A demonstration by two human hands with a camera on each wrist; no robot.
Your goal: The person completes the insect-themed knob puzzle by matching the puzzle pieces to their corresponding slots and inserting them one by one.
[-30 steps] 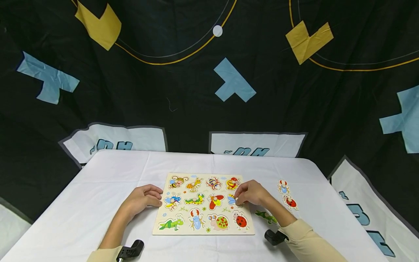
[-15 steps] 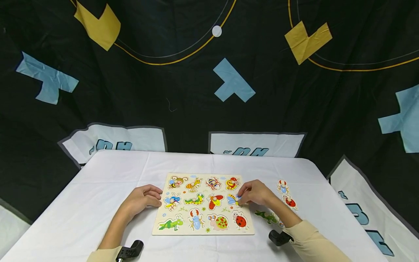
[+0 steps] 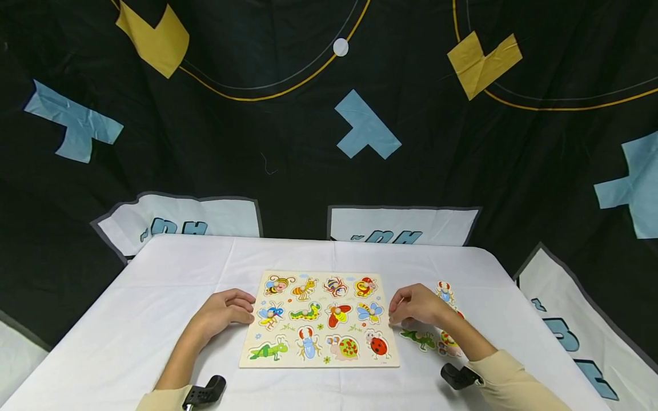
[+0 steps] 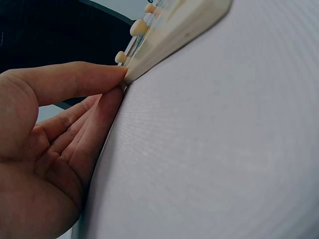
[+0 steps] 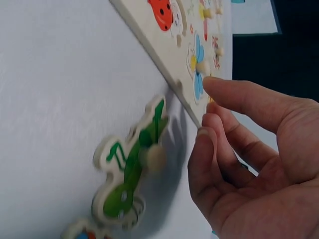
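A wooden insect puzzle board (image 3: pixel 319 337) lies flat on the white table. My left hand (image 3: pixel 223 313) is at its left edge, thumb and straight fingertips touching that edge in the left wrist view. Just right of the board is my right hand (image 3: pixel 418 305), its fingers loosely bent with nothing between them. A blue-winged insect piece (image 3: pixel 370 312) with a wooden knob (image 5: pixel 203 67) sits in the board close to those fingertips. Below the right hand lies a loose green grasshopper piece (image 5: pixel 132 164), knob up. A snail piece (image 3: pixel 449 343) is partly hidden by the right forearm.
Farther right lie a blue beetle piece (image 3: pixel 444 291) and a ladybug piece (image 3: pixel 459 313), mostly covered by the arm. Knobbed pieces fill the board's upper two rows; its bottom row shows printed insects without knobs. A black curtain (image 3: pixel 298 171) hangs behind the table.
My right hand has let go of the blue-winged insect piece's knob and moved right, off the board, exposing that piece and the snail piece. The left hand has stayed in place.
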